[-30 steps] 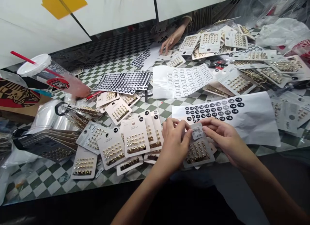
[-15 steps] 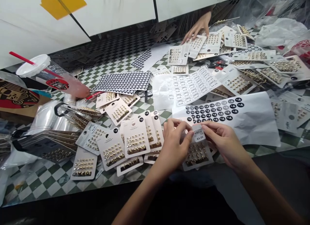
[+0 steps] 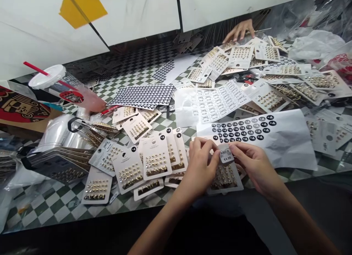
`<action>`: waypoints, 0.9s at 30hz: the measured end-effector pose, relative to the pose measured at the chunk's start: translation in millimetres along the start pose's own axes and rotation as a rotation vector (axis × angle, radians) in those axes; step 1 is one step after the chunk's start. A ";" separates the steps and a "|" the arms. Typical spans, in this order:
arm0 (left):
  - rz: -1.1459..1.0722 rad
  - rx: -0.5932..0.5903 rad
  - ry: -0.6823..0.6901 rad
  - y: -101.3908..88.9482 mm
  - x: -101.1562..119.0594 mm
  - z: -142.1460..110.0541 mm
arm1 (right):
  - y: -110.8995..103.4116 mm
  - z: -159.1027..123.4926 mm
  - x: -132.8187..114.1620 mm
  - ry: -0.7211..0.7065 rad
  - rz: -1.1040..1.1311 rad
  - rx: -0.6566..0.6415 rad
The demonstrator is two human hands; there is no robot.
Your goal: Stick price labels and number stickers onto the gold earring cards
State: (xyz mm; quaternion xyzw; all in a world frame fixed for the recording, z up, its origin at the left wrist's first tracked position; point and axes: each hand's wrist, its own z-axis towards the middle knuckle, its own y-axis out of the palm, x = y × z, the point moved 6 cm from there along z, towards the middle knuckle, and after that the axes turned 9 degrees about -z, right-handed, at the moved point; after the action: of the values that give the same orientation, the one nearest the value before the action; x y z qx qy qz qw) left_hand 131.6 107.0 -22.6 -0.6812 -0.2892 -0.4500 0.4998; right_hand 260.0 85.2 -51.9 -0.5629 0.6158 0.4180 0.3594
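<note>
Bare left hand [image 3: 199, 170] and right hand [image 3: 257, 169], lower centre of frame; fingers [image 3: 202, 142] slender, nails short. Left forearm [image 3: 162, 222] and right forearm [image 3: 302, 218] bare, running off bottom edge. Dark garment [image 3: 214, 233] at bottom centre, between forearms; its cut cannot be made out.
</note>
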 end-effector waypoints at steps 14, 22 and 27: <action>-0.056 0.034 0.020 -13.5 11.7 -9.6 | -8.7 -3.1 -16.5 -0.114 -0.142 0.191; -0.300 -0.051 0.144 -49.6 37.5 -28.7 | 12.9 -2.8 -46.9 -0.106 -0.147 -0.069; -0.144 -0.069 0.358 -76.2 45.7 -38.2 | 55.6 -1.0 -48.3 -0.084 -0.028 -0.331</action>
State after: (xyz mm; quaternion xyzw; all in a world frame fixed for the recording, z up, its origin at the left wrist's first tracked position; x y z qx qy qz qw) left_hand 74.4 93.9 54.4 -0.5847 -0.2282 -0.6082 0.4860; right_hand 210.0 104.2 -1.2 -0.6050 0.5153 0.5316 0.2931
